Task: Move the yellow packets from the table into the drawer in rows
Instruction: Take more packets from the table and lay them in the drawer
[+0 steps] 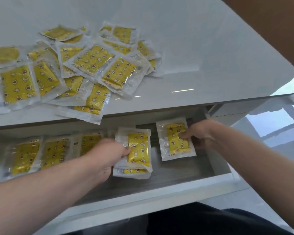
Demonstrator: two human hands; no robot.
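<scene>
Several yellow packets (92, 61) in clear wrappers lie in a loose pile on the left of the white table (202, 48). Below it the drawer (185, 184) stands pulled out. A row of packets (41, 153) lies along the drawer's left side. My left hand (109, 153) grips a small stack of packets (137, 150) over the drawer's middle. My right hand (199, 134) pinches a single packet (175, 139) by its right edge, held over the drawer's right part.
The table's rounded corner (292, 82) overhangs the drawer at the right. One packet (85, 112) juts over the table's front edge above the drawer. The drawer's grey floor (176, 173) shows bare near its front. A dark garment (210, 221) is at the bottom.
</scene>
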